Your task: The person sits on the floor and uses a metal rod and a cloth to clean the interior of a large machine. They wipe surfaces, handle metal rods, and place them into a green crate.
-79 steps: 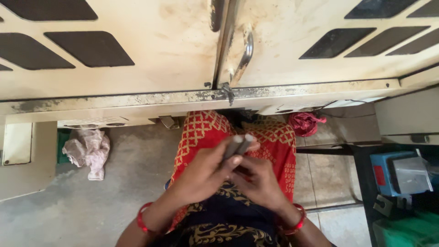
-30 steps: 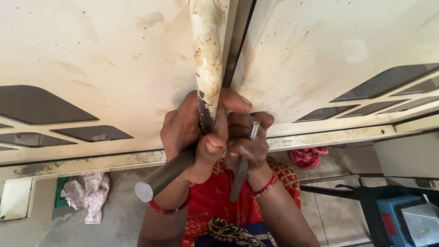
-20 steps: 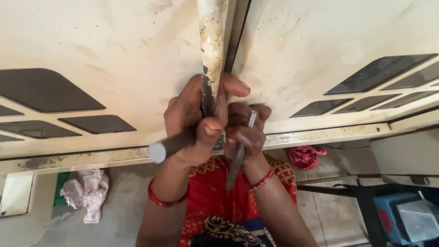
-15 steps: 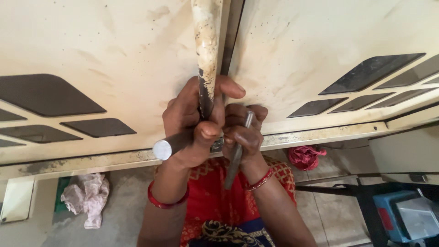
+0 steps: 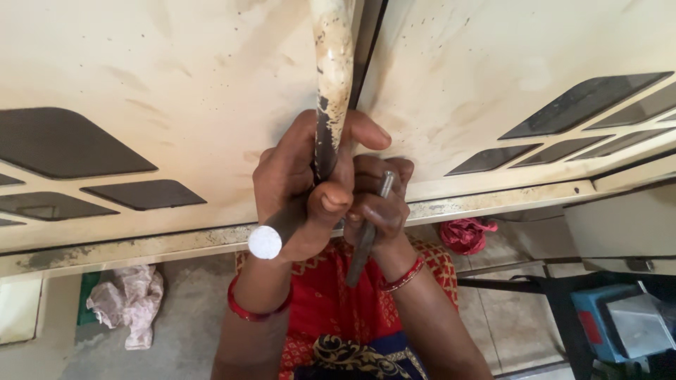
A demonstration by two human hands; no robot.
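Against the cream metal door [image 5: 176, 77], left hand [image 5: 296, 186] grips a grey steel rod [image 5: 271, 236] (and handle); right hand [image 5: 377, 204] clasps a thin punch [image 5: 366, 236].

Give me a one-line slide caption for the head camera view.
Left hand grips a round metal bar against a worn handle on a cream panel; right hand holds a thin rod.

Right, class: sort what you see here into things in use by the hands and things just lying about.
In use: left hand, right hand, grey metal rod, thin metal punch, worn door handle.

Lying about: crumpled pale rag, red cloth, blue box.
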